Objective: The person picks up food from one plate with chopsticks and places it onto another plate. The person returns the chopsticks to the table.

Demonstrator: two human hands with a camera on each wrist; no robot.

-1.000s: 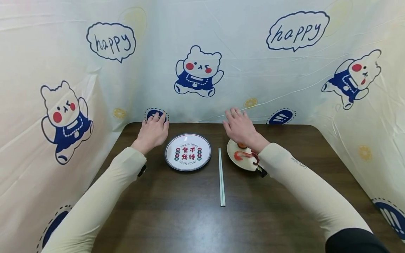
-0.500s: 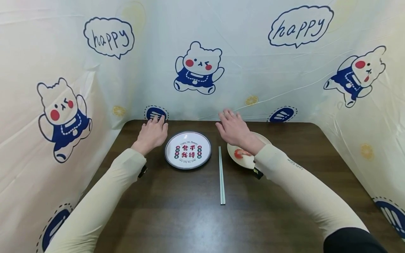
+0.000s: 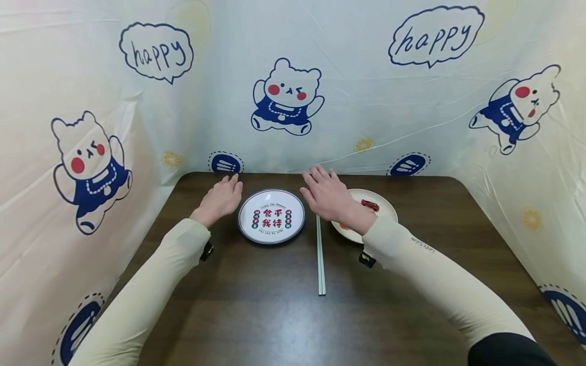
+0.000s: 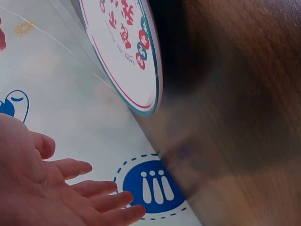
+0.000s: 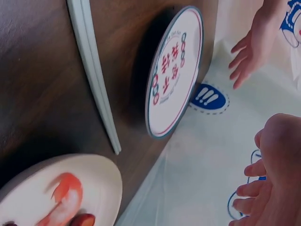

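My left hand [image 3: 218, 199] hovers palm down left of a round white plate [image 3: 271, 217] with a dark rim and red lettering. Its fingers are spread and hold nothing, as the left wrist view also shows. My right hand [image 3: 328, 195] is raised, fingers extended, over the far end of a pair of pale green chopsticks [image 3: 321, 264]. Behind its wrist lies a cream plate [image 3: 386, 206] bearing a shrimp [image 5: 64, 197] and small reddish-brown food pieces [image 3: 370, 205]. Part of that plate is hidden by the hand and sleeve.
The dark wooden table [image 3: 256, 305] ends at a back edge just beyond both hands. A printed cloth [image 3: 201, 101] with cartoon bears hangs behind and along both sides. Black wrist straps [image 3: 367, 259] sit under the cuffs.
My right hand has moved left and a little nearer, from above the cream plate to above the chopsticks' far end. The left hand has stayed almost in place.
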